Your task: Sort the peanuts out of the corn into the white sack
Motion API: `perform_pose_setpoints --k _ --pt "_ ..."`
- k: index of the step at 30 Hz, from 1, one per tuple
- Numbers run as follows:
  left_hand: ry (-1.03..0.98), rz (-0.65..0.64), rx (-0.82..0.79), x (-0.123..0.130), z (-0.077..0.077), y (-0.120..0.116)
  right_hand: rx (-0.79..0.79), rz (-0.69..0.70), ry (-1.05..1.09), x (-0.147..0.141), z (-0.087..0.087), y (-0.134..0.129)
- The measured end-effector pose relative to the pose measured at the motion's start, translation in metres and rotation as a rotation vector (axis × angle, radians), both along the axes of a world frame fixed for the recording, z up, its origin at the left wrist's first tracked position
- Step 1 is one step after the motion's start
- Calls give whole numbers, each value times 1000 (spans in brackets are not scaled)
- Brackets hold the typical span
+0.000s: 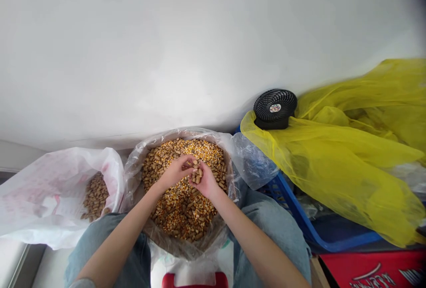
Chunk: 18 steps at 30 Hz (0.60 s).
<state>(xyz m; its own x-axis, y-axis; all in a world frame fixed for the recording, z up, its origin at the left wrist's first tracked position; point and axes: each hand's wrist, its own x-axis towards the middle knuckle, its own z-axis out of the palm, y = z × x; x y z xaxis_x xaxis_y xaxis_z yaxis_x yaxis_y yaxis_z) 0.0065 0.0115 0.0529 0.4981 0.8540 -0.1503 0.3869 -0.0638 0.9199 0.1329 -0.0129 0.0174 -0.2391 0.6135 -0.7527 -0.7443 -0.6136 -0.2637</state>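
Observation:
Over a plastic-lined tub (229, 172) of mixed corn kernels (201, 148) and unshelled peanuts (156, 159), both my hands meet near the middle. Several peanuts (197, 176) lie in my right hand (207, 182), its fingers curled around them. My left hand (179, 170) comes in from the left with its fingers bent and pinched at a peanut at the top of that handful. Its fingertips are partly hidden. To the left, a white plastic bag (115, 163) lies open with more unshelled peanuts (96, 197) inside.
A blue plastic basket (293, 208) stands on the right, covered partly by yellow mesh cloth (333, 159). A small black fan (275, 107) sits at its back edge. Red printed packaging (376, 270) is at the lower right. A white wall (166, 48) rises behind.

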Motion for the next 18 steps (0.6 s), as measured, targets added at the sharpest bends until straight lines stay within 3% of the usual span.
perform_pose_setpoints --k 8,12,15,18 --pt "179 -216 297 0 -7 -4 43 1 -46 -1 5 -1" --pt "210 -250 372 2 -6 -8 17 -38 -72 -1 3 -1" --pt "175 -126 394 4 -2 -9 28 -26 -35 0 3 0" --pt "86 180 316 2 -4 -4 47 17 22 2 6 0"
